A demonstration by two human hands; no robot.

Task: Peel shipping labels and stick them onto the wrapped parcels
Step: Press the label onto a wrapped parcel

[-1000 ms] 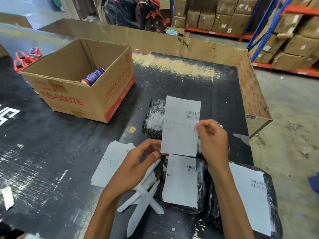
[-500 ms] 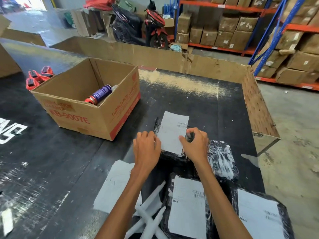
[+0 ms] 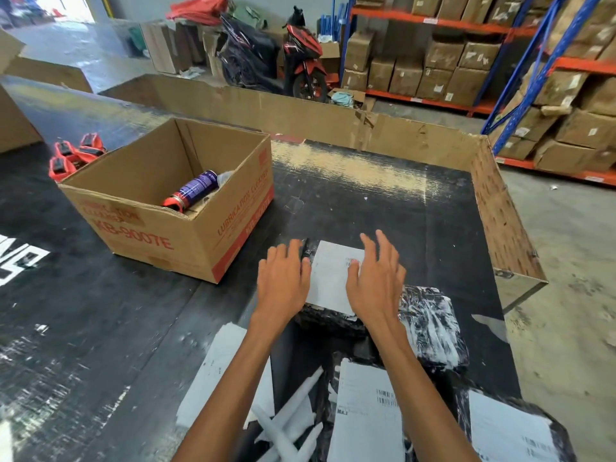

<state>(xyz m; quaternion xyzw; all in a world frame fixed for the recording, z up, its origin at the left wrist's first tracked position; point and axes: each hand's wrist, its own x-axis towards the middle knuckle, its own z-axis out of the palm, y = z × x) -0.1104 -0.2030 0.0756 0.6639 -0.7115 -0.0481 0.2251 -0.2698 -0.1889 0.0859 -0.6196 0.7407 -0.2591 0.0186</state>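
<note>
Two labelled black plastic-wrapped parcels [image 3: 366, 418] nearest, beside curled white backing strips [image 3: 286, 425] and white label stack [image 3: 216, 365]. Further out, left hand [image 3: 283, 281] and right hand [image 3: 375, 278] flat, fingers spread, holding nothing, pressing white rectangular shipping label [image 3: 333, 278] onto black wrapped parcel [image 3: 430, 325] on black table [image 3: 383, 211]. Beyond left, open brown cardboard box [image 3: 186, 228] with blue spray can [image 3: 191, 191].

There is one view only, from a wide-angle camera worn on the person's head. It looks forward and down over the black desk [image 3: 383, 208]. The forearms enter from the lower edge, close to the lens. Storage shelves [image 3: 466, 61] stand far behind, at the top.
</note>
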